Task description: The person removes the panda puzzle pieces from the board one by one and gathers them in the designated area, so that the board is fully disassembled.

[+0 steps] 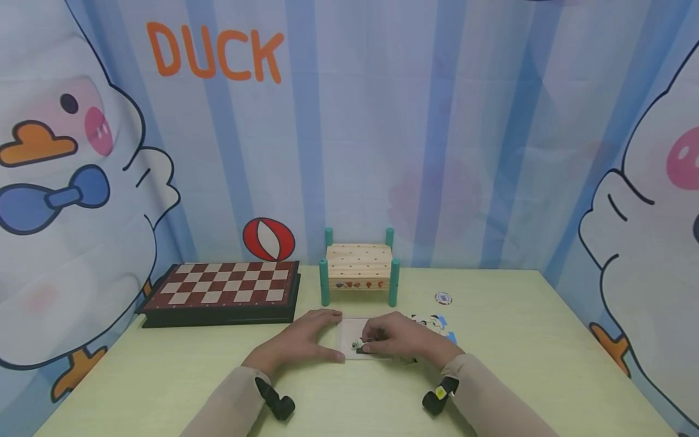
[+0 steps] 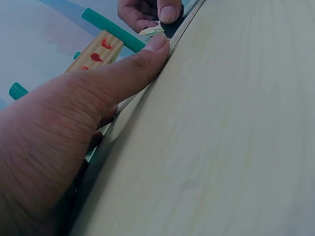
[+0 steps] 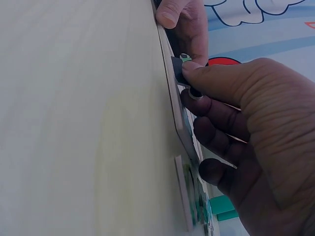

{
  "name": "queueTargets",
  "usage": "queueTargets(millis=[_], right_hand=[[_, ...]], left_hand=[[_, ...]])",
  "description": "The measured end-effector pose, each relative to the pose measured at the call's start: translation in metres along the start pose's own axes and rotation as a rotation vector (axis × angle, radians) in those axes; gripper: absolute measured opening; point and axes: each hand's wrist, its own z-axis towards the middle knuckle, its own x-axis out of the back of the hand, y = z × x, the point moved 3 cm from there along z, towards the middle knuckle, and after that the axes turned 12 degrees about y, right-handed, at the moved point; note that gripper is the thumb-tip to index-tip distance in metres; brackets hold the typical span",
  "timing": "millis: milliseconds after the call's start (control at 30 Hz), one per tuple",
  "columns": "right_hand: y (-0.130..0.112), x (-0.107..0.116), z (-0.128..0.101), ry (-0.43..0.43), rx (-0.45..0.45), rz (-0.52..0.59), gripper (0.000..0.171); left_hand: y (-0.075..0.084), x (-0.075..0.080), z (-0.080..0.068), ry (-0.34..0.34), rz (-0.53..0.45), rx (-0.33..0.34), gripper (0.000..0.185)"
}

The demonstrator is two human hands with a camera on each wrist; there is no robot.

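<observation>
A pale, flat puzzle board [image 1: 348,328] lies on the table between both hands. My left hand [image 1: 301,341] rests at its left side, thumb stretched along the near edge and fingers toward the far corner. Above the board my right hand [image 1: 403,335] pinches a small jigsaw piece [image 1: 357,346], dark with some green and white, between thumb and fingers. In the right wrist view the dark piece [image 3: 177,70] is down at the board's surface; whether it lies flat is hidden by the thumb. More printed jigsaw pieces [image 1: 435,323] lie right of the board, partly behind my right hand.
A closed chessboard case [image 1: 218,294] sits at the back left. Behind the puzzle board stands a small wooden bed-like toy [image 1: 359,267] with green posts. A round chip-like disc [image 1: 443,298] lies to the right. A printed curtain [image 1: 360,121] hangs behind the table.
</observation>
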Motion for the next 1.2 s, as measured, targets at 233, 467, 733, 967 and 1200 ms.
queueTargets(millis=[233, 467, 733, 967, 1200], right_hand=[[-0.0002, 0.0000, -0.0002, -0.006, -0.002, 0.012, 0.004], [-0.0007, 0.0005, -0.0001, 0.003, 0.001, 0.007, 0.004], [-0.0012, 0.0007, 0.0000, 0.005, -0.009, 0.023, 0.008], [0.0021, -0.0005, 0.0000, 0.011, -0.012, 0.030, 0.008], [0.0033, -0.0004, -0.0002, 0.016, -0.015, 0.026, 0.006]], left_hand=[[0.0002, 0.0003, -0.0006, 0.001, 0.000, 0.004, 0.093], [0.0017, 0.0016, -0.0019, 0.007, -0.009, -0.004, 0.093], [0.0016, 0.0014, -0.0025, 0.011, -0.014, -0.008, 0.093], [-0.0005, 0.0003, -0.0016, 0.008, -0.010, -0.011, 0.093], [0.0008, 0.0007, -0.0010, 0.007, 0.006, -0.006, 0.093]])
